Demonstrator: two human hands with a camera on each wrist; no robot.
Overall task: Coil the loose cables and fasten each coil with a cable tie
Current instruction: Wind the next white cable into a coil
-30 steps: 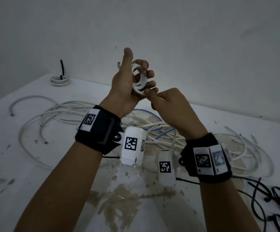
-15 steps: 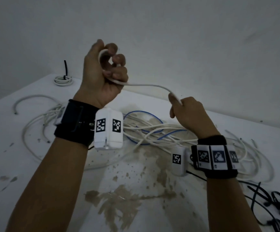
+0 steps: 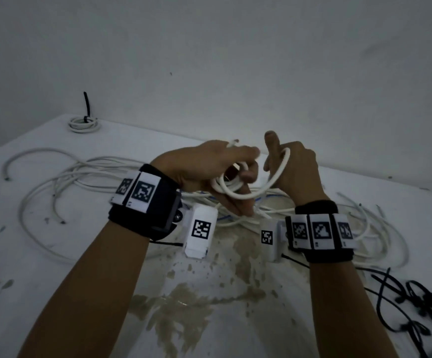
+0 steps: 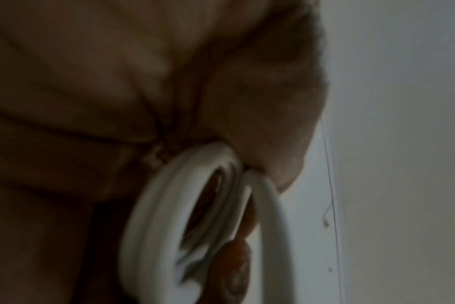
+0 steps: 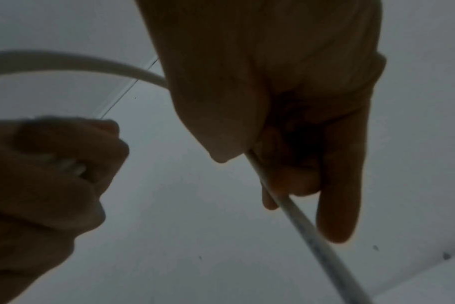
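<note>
My left hand (image 3: 217, 166) grips a small coil of white cable (image 3: 229, 186) above the table; the coil's loops (image 4: 185, 205) run through its curled fingers. A free length of the same cable arcs from the coil to my right hand (image 3: 291, 169), which curls round the cable strand (image 5: 294, 214) with the thumb up. The cable's cut end (image 3: 233, 143) sticks out over the left knuckles. A tangle of loose white cables (image 3: 85, 177) lies on the table behind and under both hands.
A finished white coil with a black tie (image 3: 83, 123) sits at the table's far left corner. Black cable ties (image 3: 413, 301) lie in a heap at the right front. A blue cable (image 3: 269, 197) runs through the tangle. The white table (image 3: 29, 254) has brown stains at its middle.
Both hands have dropped lower and come together. The left hand has turned palm down, and the strand that stretched between the hands now bends into a loop at the coil.
</note>
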